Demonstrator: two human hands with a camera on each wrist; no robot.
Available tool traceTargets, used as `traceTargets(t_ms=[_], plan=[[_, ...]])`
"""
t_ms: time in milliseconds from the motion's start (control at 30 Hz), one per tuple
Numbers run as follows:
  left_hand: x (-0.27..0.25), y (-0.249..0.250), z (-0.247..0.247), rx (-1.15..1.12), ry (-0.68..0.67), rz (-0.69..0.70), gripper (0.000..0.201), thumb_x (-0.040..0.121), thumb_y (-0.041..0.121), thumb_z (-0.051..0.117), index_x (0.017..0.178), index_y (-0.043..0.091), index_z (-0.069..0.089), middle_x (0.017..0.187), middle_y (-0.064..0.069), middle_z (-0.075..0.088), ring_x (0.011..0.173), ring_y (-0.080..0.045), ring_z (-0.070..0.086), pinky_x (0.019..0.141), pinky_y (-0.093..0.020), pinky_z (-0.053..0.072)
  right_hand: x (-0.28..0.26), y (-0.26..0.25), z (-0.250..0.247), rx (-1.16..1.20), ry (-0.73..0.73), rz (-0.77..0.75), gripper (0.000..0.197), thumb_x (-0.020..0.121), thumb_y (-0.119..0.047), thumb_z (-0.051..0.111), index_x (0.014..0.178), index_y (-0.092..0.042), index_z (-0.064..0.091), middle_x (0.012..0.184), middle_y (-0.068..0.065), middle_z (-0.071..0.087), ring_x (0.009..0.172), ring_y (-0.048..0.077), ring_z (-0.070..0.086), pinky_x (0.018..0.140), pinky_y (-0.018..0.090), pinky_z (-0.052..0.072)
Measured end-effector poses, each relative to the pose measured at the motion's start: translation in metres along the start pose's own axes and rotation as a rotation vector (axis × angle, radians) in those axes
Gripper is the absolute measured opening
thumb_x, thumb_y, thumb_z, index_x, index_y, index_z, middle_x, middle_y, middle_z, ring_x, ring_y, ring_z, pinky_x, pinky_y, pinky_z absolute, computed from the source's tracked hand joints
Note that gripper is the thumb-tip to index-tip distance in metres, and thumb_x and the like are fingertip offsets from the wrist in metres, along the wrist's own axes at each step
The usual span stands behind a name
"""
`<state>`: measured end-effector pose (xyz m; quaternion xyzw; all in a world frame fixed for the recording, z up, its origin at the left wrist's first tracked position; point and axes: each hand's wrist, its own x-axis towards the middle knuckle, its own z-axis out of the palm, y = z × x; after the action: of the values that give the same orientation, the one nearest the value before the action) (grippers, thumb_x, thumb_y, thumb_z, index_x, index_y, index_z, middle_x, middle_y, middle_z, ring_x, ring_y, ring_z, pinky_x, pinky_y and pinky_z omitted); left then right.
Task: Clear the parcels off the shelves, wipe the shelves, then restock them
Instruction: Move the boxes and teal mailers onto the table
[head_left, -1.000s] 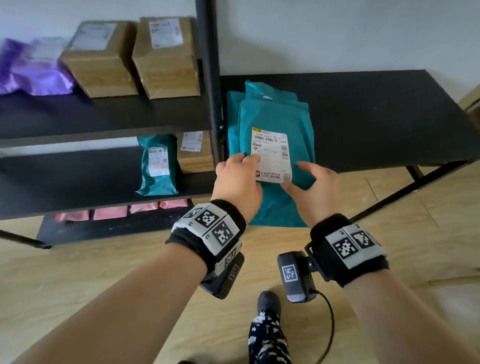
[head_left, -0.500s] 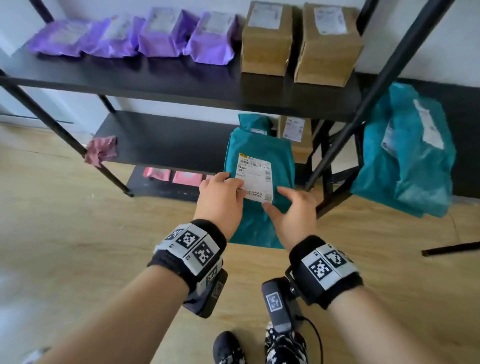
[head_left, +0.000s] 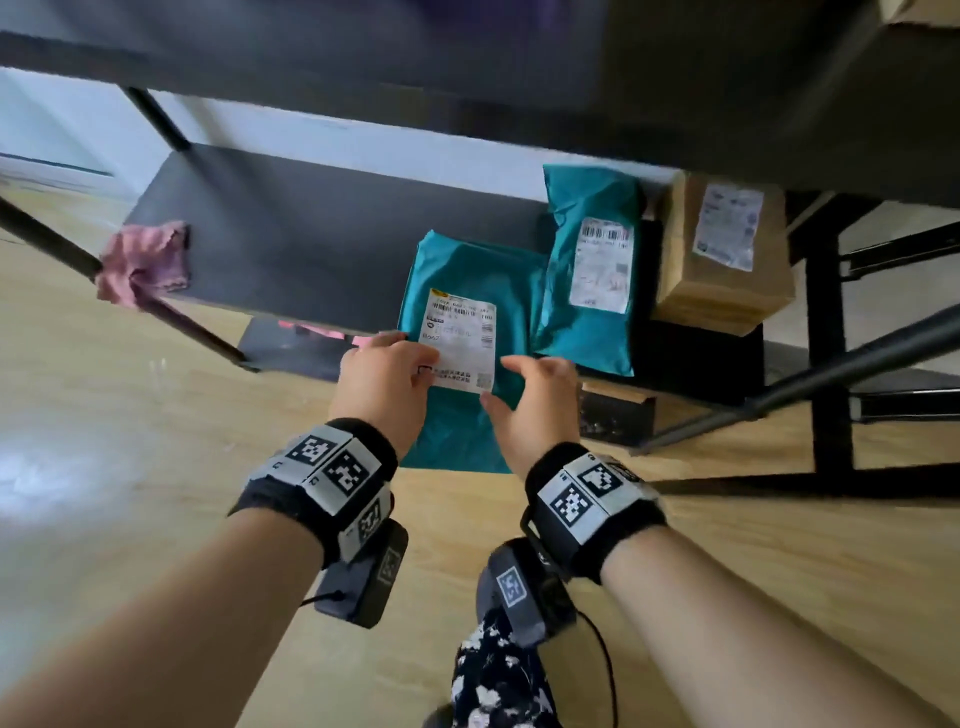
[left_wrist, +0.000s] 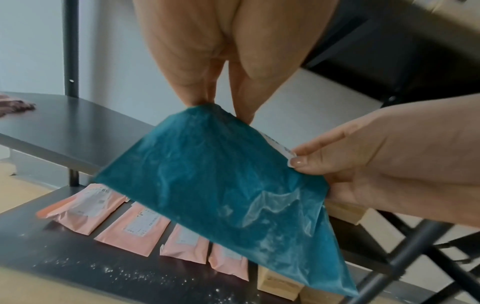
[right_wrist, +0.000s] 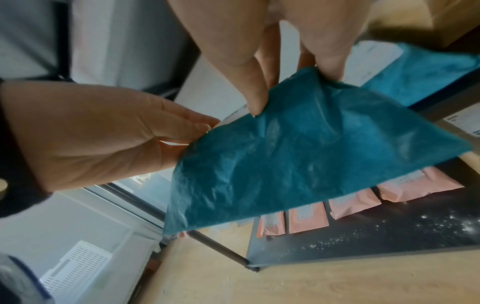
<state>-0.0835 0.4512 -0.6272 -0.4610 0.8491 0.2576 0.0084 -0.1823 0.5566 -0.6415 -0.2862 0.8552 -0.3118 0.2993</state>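
I hold a teal plastic parcel (head_left: 467, 280) with a white label by its near end, in both hands. My left hand (head_left: 395, 358) pinches its left corner, thumb on the label. My right hand (head_left: 514, 384) pinches the right corner. The parcel's far end reaches over the front edge of the black middle shelf (head_left: 291, 244); whether it touches the shelf I cannot tell. The wrist views show the parcel (left_wrist: 221, 195) (right_wrist: 298, 154) from below, held between thumbs and fingers (left_wrist: 205, 88) (right_wrist: 257, 86). A second teal parcel (head_left: 587, 270) and a cardboard box (head_left: 722, 254) lie on the same shelf to the right.
A pink cloth (head_left: 143, 262) hangs over the middle shelf's left front corner. Several pink mailers (left_wrist: 135, 226) lie in a row on the bottom shelf (left_wrist: 103, 273), which has white specks on it. The upper shelf (head_left: 467, 67) hangs close overhead. A slanted black bar (head_left: 831, 374) crosses on the right.
Both hands carried the teal parcel from the black table on the right over to the shelf unit and forward to the middle shelf. My view has dropped below the upper shelf.
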Motion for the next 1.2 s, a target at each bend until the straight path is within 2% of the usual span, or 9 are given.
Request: traceTargets(t_ms=[200,300,367,533,667,767,900,1033,1200], plan=[[0.088,-0.042,0.055,0.02,-0.001,0.023,0.029,0.092,0.016,0.053,0.119,0.017,0.065,0.136,-0.008,0.05,0.122,-0.033,0.045,0.106,-0.04,0.038,0.089,0.03,0.054,-0.11,0.041,-0.058,0.044,0.088,-0.015,0.062,0.13,-0.008,0.051,0.124,0.012,0.036,0.116,0.022,0.038,0.083,0.004,0.016],[0.123,-0.056,0.076,0.03,0.007,0.081,0.034,0.091,0.013,0.053,0.124,0.016,0.061,0.14,-0.008,0.047,0.126,-0.035,0.042,0.106,-0.043,0.037,0.122,0.039,0.069,-0.22,0.085,-0.094,0.039,0.086,-0.01,0.062,0.124,-0.003,0.054,0.128,0.014,0.032,0.119,0.027,0.038,0.094,0.011,0.021],[0.142,-0.063,0.084,0.052,-0.001,0.114,0.039,0.09,0.01,0.052,0.128,0.016,0.057,0.144,-0.009,0.04,0.13,-0.035,0.037,0.108,-0.043,0.035,0.139,0.041,0.076,-0.298,0.092,-0.12,0.04,0.087,-0.009,0.059,0.126,-0.004,0.052,0.141,0.014,0.024,0.128,0.029,0.033,0.101,0.017,0.022],[0.176,-0.071,0.094,0.132,-0.081,0.221,0.043,0.088,0.011,0.052,0.13,0.014,0.049,0.145,-0.007,0.035,0.131,-0.032,0.034,0.103,-0.043,0.039,0.166,0.041,0.083,-0.466,0.033,-0.148,0.046,0.093,-0.028,0.052,0.133,-0.006,0.042,0.157,0.007,-0.005,0.138,0.028,0.018,0.111,0.027,0.018],[0.191,-0.077,0.097,0.273,-0.221,0.248,0.064,0.095,0.025,0.048,0.15,0.017,0.014,0.158,-0.001,0.005,0.146,-0.021,0.006,0.119,-0.033,0.012,0.177,0.041,0.086,-0.69,-0.031,-0.142,0.068,0.095,-0.044,0.043,0.148,-0.008,0.019,0.159,-0.001,-0.001,0.145,0.029,-0.005,0.119,0.041,0.003],[0.201,-0.077,0.093,0.357,-0.237,0.263,0.065,0.098,0.035,0.04,0.151,0.02,0.006,0.159,0.001,-0.002,0.146,-0.018,0.001,0.12,-0.035,0.005,0.185,0.036,0.087,-0.762,-0.046,-0.107,0.071,0.096,-0.05,0.035,0.15,-0.01,0.012,0.159,0.0,0.001,0.144,0.025,-0.018,0.117,0.045,-0.006],[0.203,-0.074,0.086,0.418,-0.229,0.272,0.061,0.099,0.038,0.035,0.151,0.023,0.006,0.159,0.004,-0.007,0.146,-0.015,-0.002,0.119,-0.037,0.002,0.187,0.024,0.088,-0.7,-0.038,-0.07,0.071,0.097,-0.048,0.034,0.149,-0.006,0.011,0.159,0.007,0.004,0.146,0.024,-0.01,0.119,0.04,-0.004],[0.197,-0.076,0.086,0.404,-0.198,0.296,0.057,0.1,0.034,0.032,0.151,0.024,0.008,0.159,0.004,-0.004,0.146,-0.013,-0.002,0.119,-0.033,0.001,0.185,0.022,0.093,-0.651,-0.09,-0.132,0.063,0.1,-0.039,0.03,0.15,-0.009,0.007,0.159,0.006,-0.002,0.146,0.02,-0.007,0.119,0.034,-0.002],[0.199,-0.076,0.089,0.451,-0.252,0.28,0.057,0.101,0.034,0.03,0.151,0.024,0.004,0.159,0.003,-0.003,0.146,-0.014,0.001,0.118,-0.033,0.002,0.191,0.026,0.097,-0.591,-0.151,-0.105,0.058,0.101,-0.034,0.032,0.15,-0.008,0.011,0.159,0.006,-0.001,0.146,0.02,0.0,0.118,0.032,0.009]])
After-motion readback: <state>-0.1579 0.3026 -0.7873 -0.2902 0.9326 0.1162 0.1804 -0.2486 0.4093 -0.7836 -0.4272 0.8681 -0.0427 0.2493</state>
